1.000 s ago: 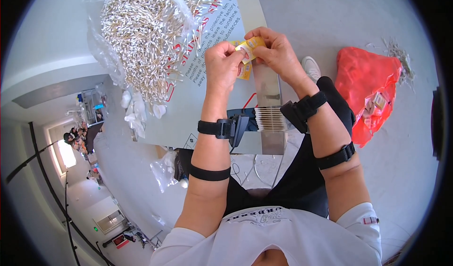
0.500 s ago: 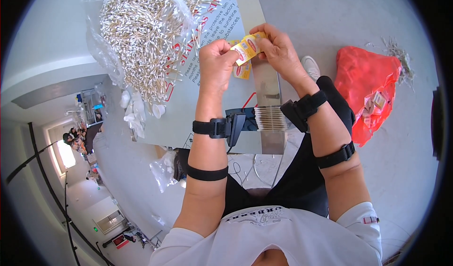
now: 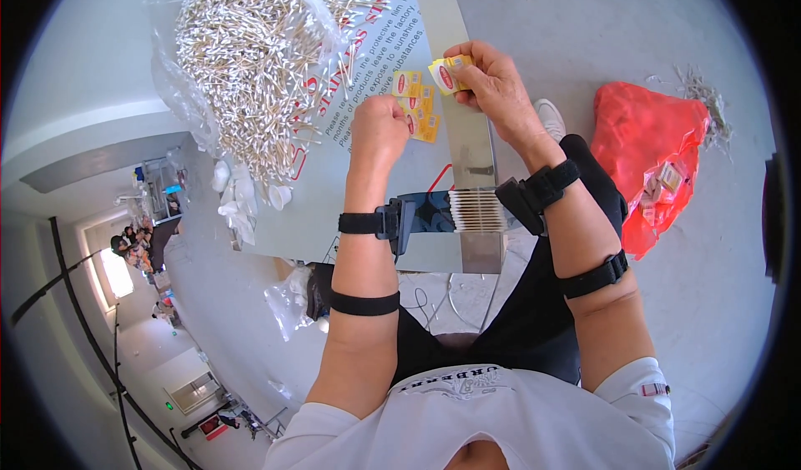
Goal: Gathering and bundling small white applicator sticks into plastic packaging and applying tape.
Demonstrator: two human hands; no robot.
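My right hand [image 3: 499, 86] pinches a small stack of yellow cards [image 3: 445, 76], each with a red oval, over the far right part of the table. Lower and to the left, my left hand [image 3: 380, 128] is closed at the fingertips on one yellow card [image 3: 411, 123], low over the table. Several more yellow cards [image 3: 406, 83] lie overlapping beside its fingers. A big heap of cotton swabs [image 3: 250, 70] spreads across the table's left side, partly under clear plastic. Nearer me, a row of cotton swabs [image 3: 477, 210] lies side by side on a dark patterned strip [image 3: 427, 211].
The table [image 3: 359, 245] has a printed film and a metal strip [image 3: 471, 157] along its right. White crumpled plastic [image 3: 240, 199] and a small white cup [image 3: 280, 196] sit at its left edge. A red bag [image 3: 638, 149] with small boxes stands on the floor at right.
My left hand has drawn away from my right, down toward the table, with a card. More cards now show on the table. My right hand has stayed nearly still with its stack.
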